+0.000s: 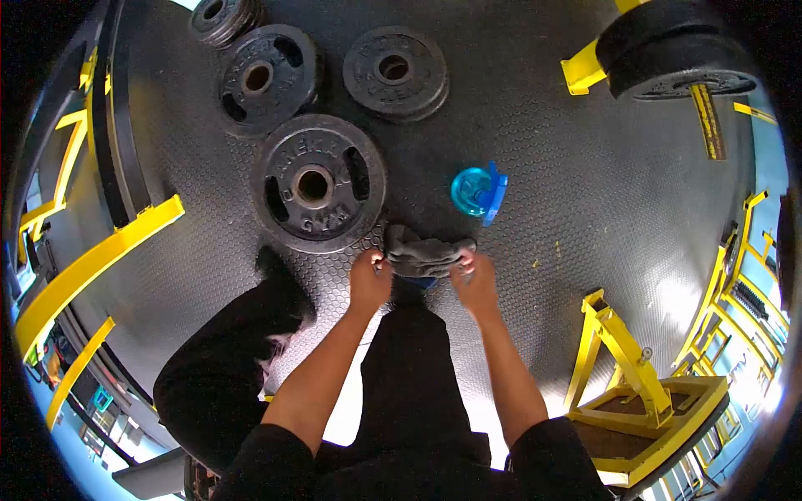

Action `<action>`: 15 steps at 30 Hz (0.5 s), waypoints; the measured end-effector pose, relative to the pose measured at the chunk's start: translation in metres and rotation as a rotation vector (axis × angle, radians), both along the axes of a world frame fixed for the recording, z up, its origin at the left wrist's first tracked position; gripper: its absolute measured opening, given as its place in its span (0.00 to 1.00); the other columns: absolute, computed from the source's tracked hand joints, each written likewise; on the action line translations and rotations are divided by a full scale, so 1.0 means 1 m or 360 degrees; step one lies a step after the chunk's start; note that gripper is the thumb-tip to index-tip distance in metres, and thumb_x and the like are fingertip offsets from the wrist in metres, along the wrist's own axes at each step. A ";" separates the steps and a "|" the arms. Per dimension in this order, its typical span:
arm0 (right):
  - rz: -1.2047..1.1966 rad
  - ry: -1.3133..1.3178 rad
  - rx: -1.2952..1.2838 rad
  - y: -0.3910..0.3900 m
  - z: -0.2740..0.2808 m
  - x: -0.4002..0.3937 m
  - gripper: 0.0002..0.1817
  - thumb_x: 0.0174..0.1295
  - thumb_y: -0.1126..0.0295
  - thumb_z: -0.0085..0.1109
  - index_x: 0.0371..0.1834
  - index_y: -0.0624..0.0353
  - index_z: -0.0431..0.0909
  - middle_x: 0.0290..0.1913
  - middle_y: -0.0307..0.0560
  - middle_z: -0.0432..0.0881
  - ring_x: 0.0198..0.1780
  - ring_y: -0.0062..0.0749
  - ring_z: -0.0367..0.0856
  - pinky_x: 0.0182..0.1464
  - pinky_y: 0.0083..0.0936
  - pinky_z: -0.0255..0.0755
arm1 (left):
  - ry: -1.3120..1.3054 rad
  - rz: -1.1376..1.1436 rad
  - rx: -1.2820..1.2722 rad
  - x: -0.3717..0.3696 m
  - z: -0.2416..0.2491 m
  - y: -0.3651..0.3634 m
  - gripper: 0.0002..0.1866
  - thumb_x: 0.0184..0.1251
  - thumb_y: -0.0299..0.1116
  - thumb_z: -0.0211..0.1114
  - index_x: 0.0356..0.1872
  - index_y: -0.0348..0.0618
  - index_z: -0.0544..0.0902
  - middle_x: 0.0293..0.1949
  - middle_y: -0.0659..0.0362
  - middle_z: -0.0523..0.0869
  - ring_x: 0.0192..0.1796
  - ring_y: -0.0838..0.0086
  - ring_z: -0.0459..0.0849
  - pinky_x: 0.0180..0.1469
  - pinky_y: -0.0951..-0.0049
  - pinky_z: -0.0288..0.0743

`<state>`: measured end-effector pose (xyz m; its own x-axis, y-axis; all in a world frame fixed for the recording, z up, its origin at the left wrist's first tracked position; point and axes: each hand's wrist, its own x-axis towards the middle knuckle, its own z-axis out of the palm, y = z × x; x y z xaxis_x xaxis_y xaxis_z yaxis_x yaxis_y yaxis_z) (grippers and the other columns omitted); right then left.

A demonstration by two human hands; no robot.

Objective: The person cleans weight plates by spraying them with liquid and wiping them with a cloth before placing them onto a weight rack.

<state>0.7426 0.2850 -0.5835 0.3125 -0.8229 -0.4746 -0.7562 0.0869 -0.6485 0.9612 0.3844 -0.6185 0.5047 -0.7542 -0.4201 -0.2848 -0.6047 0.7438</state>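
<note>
A dark grey cloth [424, 256], bunched up, is stretched between my two hands in front of my knee, low over the black rubber floor. My left hand [370, 275] is closed at the cloth's left end, its fingers pinched together. At the right end my right hand [474, 271] grips the cloth between thumb and fingers. Just beyond the cloth, a large black weight plate [280, 188] lies flat on the floor to the left. A blue translucent bottle [471, 191] with a darker blue lid is ahead and to the right.
More weight plates [395, 73] lie farther off, with a stack [224, 20] at the top left. A yellow frame [100, 271] stands at the left. Yellow bench parts [626, 359] are at the lower right, and a loaded weight post [668, 50] is at the upper right.
</note>
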 end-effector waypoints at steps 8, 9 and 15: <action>-0.0103 -0.0415 0.0158 0.046 0.019 0.051 0.26 0.65 0.69 0.61 0.66 0.60 0.70 0.59 0.57 0.77 0.61 0.48 0.77 0.64 0.37 0.70 | 0.0384 -0.0458 -0.0101 -0.006 0.123 -0.024 0.12 0.63 0.31 0.65 0.47 0.43 0.80 0.41 0.48 0.85 0.38 0.57 0.85 0.42 0.62 0.78; -0.0181 -0.0592 0.0136 0.047 0.015 0.054 0.26 0.66 0.68 0.60 0.68 0.61 0.69 0.62 0.56 0.76 0.65 0.46 0.75 0.67 0.36 0.67 | 0.0395 -0.0549 -0.0158 -0.011 0.132 -0.029 0.13 0.65 0.33 0.64 0.49 0.43 0.80 0.42 0.48 0.85 0.41 0.56 0.86 0.44 0.60 0.79; -0.1184 -0.1273 0.1199 0.031 0.015 0.084 0.29 0.74 0.55 0.53 0.72 0.61 0.64 0.67 0.53 0.73 0.69 0.39 0.70 0.70 0.35 0.65 | 0.0320 -0.0652 0.0062 -0.020 0.173 -0.037 0.17 0.70 0.38 0.59 0.55 0.42 0.80 0.46 0.47 0.87 0.47 0.52 0.86 0.49 0.53 0.81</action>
